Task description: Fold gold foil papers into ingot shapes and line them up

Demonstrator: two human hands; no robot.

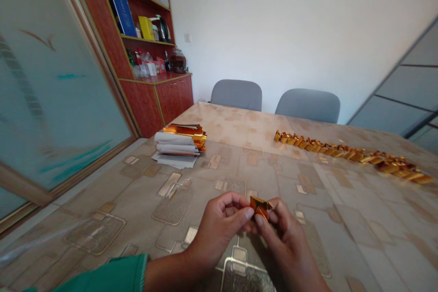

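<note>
A small piece of folded gold foil paper is held up just above the table between my two hands. My left hand pinches its left edge between thumb and fingers. On the other side, my right hand grips it with the thumb in front and the fingers behind. Part of the foil is hidden by my fingertips. To the far left lies a stack of gold foil sheets with white-backed paper in front of it. A long row of folded gold foil pieces runs across the right side.
A patterned cloth covers the table. Two grey chairs stand at its far edge, before a white wall. A red-brown cabinet with shelves of containers is at the back left, beside a frosted glass door.
</note>
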